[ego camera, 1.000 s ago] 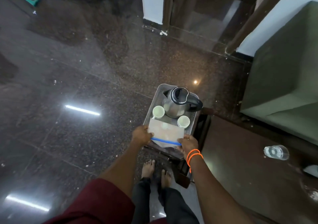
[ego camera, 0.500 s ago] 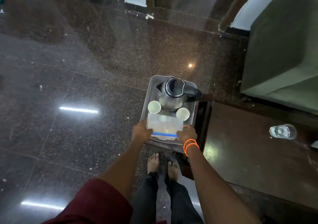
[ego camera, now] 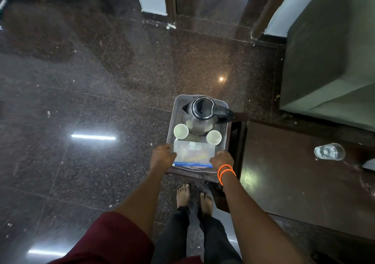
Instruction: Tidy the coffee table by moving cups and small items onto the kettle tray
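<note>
Both hands settling a clear pouch on the kettle tray.

The left hand and right hand curl closed on the zip pouch, one per side. Just beyond them two cups flank the kettle on the tray. Well right, a glass remains on the coffee table, so, I judge, nearly done.

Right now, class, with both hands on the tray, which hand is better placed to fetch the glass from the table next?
Probably the right hand: the glass lies on the coffee table to the person's right. The left hand grips the tray on the far side and would cross the body.
</note>
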